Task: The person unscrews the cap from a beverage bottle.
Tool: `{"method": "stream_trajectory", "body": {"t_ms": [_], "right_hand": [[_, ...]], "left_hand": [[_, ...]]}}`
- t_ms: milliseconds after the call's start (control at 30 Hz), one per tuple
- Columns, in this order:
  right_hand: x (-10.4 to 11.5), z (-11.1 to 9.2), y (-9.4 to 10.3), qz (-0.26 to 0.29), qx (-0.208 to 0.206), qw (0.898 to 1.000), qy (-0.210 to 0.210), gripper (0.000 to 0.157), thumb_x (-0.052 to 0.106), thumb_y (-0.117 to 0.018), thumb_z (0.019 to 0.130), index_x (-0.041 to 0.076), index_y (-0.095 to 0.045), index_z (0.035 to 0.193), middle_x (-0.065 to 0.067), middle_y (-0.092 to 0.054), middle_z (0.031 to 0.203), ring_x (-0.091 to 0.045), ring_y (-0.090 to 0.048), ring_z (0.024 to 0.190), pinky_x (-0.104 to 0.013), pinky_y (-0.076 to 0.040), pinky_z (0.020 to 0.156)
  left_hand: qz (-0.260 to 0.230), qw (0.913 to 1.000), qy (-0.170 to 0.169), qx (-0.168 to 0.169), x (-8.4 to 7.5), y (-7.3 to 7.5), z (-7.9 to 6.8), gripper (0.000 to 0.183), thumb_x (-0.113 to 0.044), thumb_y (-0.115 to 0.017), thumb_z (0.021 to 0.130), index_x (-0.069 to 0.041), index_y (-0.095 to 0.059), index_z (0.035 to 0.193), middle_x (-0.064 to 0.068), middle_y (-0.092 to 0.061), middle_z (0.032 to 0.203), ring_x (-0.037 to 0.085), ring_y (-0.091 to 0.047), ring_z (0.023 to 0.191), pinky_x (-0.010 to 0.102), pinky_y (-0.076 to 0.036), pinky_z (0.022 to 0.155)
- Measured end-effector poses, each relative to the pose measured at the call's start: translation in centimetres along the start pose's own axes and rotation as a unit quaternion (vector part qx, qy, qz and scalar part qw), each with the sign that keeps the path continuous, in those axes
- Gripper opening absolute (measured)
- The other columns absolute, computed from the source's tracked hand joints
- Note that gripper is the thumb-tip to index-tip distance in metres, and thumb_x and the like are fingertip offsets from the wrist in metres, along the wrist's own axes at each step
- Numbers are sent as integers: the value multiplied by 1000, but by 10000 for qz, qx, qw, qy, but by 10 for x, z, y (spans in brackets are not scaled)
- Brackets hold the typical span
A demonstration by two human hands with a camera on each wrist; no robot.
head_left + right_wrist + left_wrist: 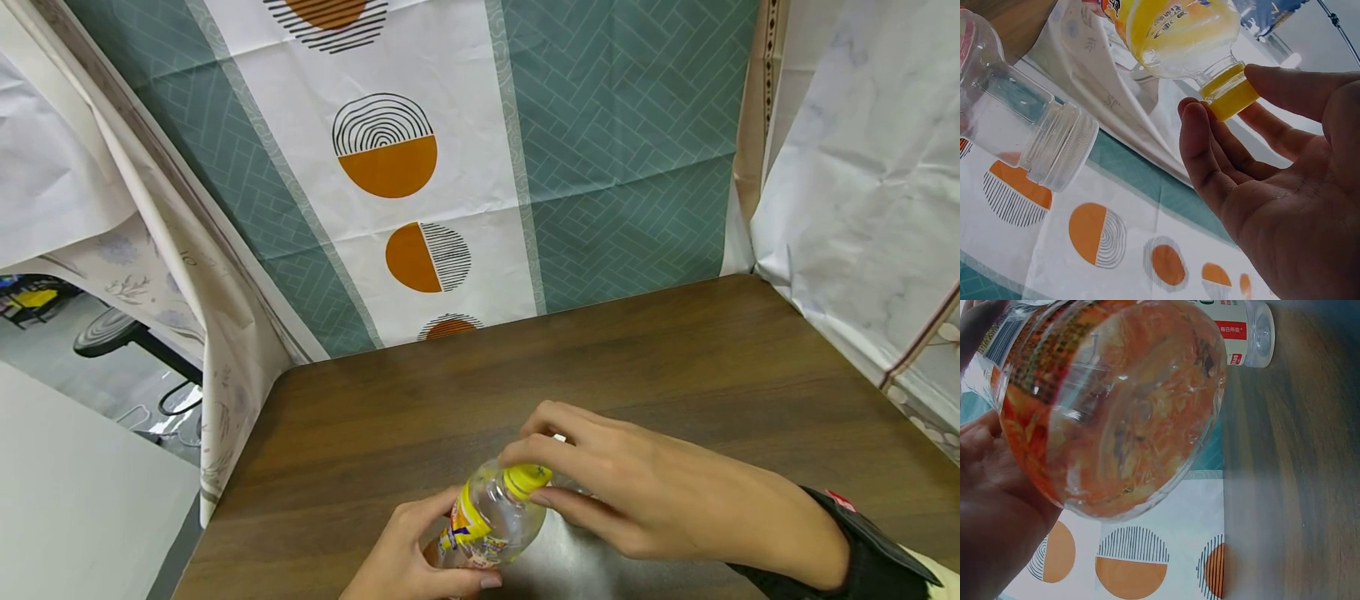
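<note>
A clear plastic bottle point(517, 527) with a yellow and orange label leans toward the right, its neck up. Around its lower body the left hand point(405, 552) grips it, thumb on the near side. The right hand point(622, 487) pinches the yellow cap point(527, 481) at the bottle's neck between thumb and fingertips. From below, the left wrist view shows the bottle's round base point(1141, 419), with orange label showing through. A second clear bottle point(1022, 125) with a white cap point(1072, 150) stands beyond the right hand, which mostly hides it in the head view.
Both hands are over a brown wooden table point(420, 408). A patterned cloth point(622, 125) hangs along its back edge, with pale curtains point(232, 400) at the left and a marbled sheet point(862, 208) at the right. A white panel point(82, 483) stands left of the table.
</note>
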State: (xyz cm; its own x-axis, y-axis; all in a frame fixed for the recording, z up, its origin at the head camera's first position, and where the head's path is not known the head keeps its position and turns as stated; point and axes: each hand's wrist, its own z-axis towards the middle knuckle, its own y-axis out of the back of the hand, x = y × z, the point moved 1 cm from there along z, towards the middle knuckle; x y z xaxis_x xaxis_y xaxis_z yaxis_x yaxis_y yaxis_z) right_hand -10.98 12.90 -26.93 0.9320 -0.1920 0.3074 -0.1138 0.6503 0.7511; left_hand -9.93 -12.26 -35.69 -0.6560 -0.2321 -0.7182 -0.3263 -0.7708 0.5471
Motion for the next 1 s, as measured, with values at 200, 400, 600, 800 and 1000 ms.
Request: {"method": "stream_trajectory", "body": {"t_ms": [200,400,600,800,1000], "right_hand": [[1,0,1,55,151,9998,147,24,8,-52,97,9,-54,120,3,-49,113,-4,-47,96,-14,-46,75],[2,0,2,-36,333,9993,177,57,-18,-61,72,9,-52,120,1,-47,117,-7,-45,104,-18,-47,78],[3,-1,2,-100,367,9990,225,59,-21,-59,69,10,-52,119,1,-47,116,-7,-45,101,-18,-46,76],[1,-2,2,-254,336,9987,291,46,-7,-63,79,11,-53,121,0,-48,116,-8,-45,104,-23,-47,80],[2,-3,3,-313,252,9986,335,25,12,-41,101,12,-53,124,0,-49,117,-8,-46,101,-24,-47,80]], "left_hand": [[29,9999,115,47,-1,0,0,55,-14,-83,70,-17,-59,119,-4,-68,103,14,-61,90,34,-55,75],[-47,9992,366,139,-2,1,-1,56,-16,-82,71,-18,-59,121,-5,-67,107,15,-61,94,36,-54,79],[-119,9989,425,173,-3,1,-1,56,-13,-83,70,-19,-59,120,-5,-67,107,15,-61,94,36,-54,79],[-20,9997,202,148,1,-1,-2,56,-14,-83,70,-18,-59,120,-5,-67,105,14,-61,92,35,-54,77],[-5,9999,76,125,11,-3,-6,60,-12,-84,68,-17,-58,122,-4,-67,105,14,-61,91,35,-54,76]]}}
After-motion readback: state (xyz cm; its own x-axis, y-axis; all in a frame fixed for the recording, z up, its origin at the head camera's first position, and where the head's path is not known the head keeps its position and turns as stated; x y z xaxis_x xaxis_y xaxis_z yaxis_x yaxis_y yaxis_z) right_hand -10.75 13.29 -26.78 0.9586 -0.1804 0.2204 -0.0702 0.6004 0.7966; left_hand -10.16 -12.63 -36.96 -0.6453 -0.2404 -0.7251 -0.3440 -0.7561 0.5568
